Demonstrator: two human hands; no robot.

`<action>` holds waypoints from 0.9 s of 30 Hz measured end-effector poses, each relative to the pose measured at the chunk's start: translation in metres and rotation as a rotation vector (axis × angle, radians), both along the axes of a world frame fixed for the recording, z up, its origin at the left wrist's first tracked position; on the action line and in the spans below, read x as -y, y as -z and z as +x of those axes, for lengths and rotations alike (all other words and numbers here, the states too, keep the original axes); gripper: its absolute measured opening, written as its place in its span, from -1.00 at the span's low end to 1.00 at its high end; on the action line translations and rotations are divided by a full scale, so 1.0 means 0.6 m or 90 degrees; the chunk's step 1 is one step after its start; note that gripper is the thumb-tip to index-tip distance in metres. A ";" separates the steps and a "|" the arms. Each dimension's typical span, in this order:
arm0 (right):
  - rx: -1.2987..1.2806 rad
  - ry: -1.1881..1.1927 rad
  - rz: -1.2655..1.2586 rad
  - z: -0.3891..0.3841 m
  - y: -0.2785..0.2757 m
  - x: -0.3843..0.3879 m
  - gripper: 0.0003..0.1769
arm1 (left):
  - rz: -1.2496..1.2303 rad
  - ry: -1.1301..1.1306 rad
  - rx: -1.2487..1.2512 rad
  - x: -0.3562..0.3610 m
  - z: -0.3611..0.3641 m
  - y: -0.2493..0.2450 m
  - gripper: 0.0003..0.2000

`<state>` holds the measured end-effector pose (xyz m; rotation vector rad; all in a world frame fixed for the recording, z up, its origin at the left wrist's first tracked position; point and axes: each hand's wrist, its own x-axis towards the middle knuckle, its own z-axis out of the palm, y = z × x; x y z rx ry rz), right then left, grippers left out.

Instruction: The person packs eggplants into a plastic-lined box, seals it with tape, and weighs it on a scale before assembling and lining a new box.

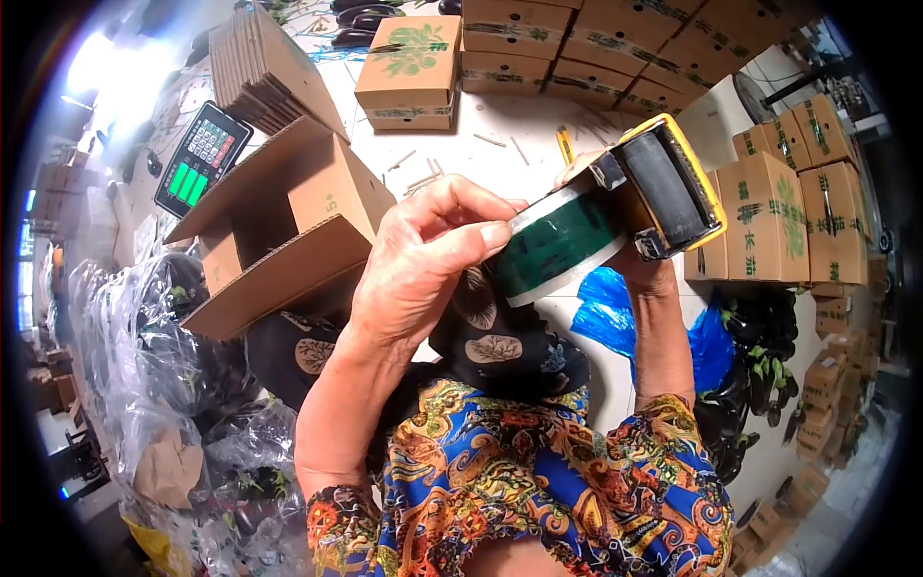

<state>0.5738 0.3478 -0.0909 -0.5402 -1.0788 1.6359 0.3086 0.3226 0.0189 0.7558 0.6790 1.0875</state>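
Observation:
A yellow and black tape dispenser point(668, 188) is held up close in front of me, with a roll of green tape point(553, 245) mounted on it. My right hand point(646, 274) grips the dispenser from below, mostly hidden behind it. My left hand point(423, 264) pinches the edge of the tape roll between thumb and fingers. An open brown cardboard box point(288, 226) stands just left of my left hand, flaps spread.
Stacked printed cartons point(779, 212) stand at the right, and more line the back point(596, 48). One closed carton point(411, 67) and a stack of flat cardboard point(260, 67) sit behind. A scale display point(202, 159), clear plastic bags point(163, 385), a blue bag point(611, 308) and dark eggplants point(760, 375) surround me.

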 end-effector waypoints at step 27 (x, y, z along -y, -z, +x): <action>0.482 0.391 0.726 -0.086 -0.158 0.020 -0.32 | 0.175 -0.211 -0.394 0.031 -0.002 -0.046 -0.88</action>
